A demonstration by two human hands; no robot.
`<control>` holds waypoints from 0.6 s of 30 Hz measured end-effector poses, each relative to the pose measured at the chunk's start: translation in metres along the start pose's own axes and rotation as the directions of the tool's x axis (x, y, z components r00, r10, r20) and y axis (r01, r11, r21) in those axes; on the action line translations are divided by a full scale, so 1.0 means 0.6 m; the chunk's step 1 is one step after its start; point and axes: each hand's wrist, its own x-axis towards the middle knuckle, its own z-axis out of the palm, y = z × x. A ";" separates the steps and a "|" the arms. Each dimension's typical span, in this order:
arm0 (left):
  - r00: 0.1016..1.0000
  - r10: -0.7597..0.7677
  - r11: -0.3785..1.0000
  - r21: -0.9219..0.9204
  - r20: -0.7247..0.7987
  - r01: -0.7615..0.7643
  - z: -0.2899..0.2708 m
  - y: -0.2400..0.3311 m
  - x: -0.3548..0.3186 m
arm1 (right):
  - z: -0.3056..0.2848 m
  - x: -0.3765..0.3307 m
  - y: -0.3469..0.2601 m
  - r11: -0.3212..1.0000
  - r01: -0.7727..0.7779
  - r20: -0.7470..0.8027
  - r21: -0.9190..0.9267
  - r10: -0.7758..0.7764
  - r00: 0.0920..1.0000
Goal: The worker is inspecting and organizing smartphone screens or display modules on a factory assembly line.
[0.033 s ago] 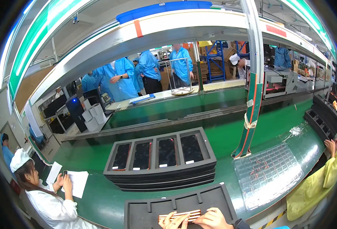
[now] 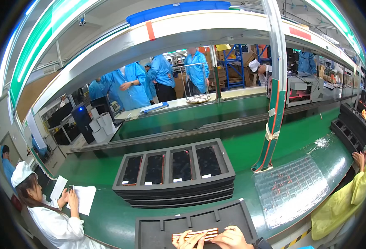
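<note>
Low in the head view, my left hand [image 2: 190,241] and my right hand [image 2: 232,238] hold a small bundle of thin flat pieces [image 2: 206,233] with orange edges and pale stripes. The fingers of both hands are closed on it, one hand at each side. Its exact kind cannot be made out. Beneath my hands lies a black foam tray [image 2: 147,226] with divided compartments, its near part cut off by the lower edge. Just beyond stands a stack of black foam trays [image 2: 172,191]; the top one holds several dark flat screen-like panels [image 2: 181,165] with orange edges and white labels.
A clear plastic blister tray [image 2: 290,189] with small orange pieces lies to the right. A taped metal post [image 2: 270,124] rises from the green bench [image 2: 241,145]. At left a seated person [image 2: 46,211] holds a small device above white papers [image 2: 85,199]; a yellow-sleeved person [image 2: 344,199] is at right.
My hands and the bundle stay in place. In the far right background, a white-capped person has shifted slightly.
</note>
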 end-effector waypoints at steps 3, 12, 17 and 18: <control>1.000 -0.011 1.000 -0.004 0.001 0.011 0.000 0.000 -0.003 | 0.000 0.013 -0.001 0.997 -0.070 -0.066 0.010 0.071 0.995; 1.000 -0.012 1.000 -0.002 0.013 0.012 0.006 -0.009 -0.006 | -0.013 0.039 0.003 1.000 0.020 0.051 -0.002 -0.020 0.998; 1.000 -0.007 1.000 0.007 0.005 0.007 0.003 -0.003 -0.005 | 0.005 0.035 0.006 1.000 0.020 0.091 0.001 -0.020 0.996; 1.000 -0.010 1.000 0.012 -0.009 0.011 0.002 -0.001 -0.006 | 0.008 0.033 0.007 1.000 0.008 0.111 0.013 -0.009 0.994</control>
